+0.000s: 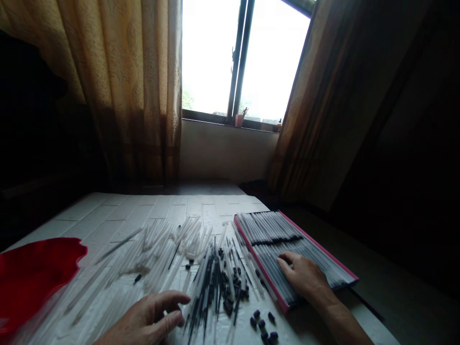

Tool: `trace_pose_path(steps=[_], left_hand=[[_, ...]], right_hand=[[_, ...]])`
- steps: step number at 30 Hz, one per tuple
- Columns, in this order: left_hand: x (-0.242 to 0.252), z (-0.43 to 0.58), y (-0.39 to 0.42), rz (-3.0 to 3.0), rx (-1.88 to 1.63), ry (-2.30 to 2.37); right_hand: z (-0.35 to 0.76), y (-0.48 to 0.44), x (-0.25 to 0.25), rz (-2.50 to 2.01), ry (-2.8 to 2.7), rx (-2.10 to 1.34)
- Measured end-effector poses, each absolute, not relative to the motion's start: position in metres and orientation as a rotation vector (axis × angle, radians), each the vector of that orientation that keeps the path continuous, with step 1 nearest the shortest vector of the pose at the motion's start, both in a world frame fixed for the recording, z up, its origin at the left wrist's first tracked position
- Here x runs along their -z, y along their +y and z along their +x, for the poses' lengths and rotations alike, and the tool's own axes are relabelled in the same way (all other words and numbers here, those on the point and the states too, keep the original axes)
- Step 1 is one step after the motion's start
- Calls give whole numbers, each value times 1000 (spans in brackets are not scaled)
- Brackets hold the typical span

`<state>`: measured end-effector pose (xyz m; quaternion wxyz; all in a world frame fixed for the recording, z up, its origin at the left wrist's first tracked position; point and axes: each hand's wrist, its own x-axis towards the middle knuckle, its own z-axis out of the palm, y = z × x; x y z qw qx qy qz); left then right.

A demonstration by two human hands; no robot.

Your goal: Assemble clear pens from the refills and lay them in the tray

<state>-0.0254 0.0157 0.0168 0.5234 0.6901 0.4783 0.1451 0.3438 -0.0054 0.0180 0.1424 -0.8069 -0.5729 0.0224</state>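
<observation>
My left hand (153,314) is over the table's near side, thumb and forefinger apart with nothing clearly held between them. Just right of it lies a heap of thin black rods (206,287). My right hand (305,273) rests on a shallow box with pink sides (319,243), its fingers loosely bent over the tubes and partly hidden. Two rows of clear, slim plastic tubes (266,225) fill this box, with a dark band between the rows. Loose clear tubes (158,244) are spread across the table left of the rods. Small black caps (262,323) lie near the box's near corner.
A red, wavy-edged plastic container (39,278) stands at the left. The table has a white brick-patterned cover (143,206). Behind it are a window (212,57), patterned curtains (125,86) and a pink cup (239,120) on the sill.
</observation>
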Motion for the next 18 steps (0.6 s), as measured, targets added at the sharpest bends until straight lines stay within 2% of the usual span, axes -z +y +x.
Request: trace_pose_path(steps=[18], left_hand=[[-6, -29, 19, 1676, -420, 1077]], right_hand=[[348, -4, -15, -2324, -1791, -72]])
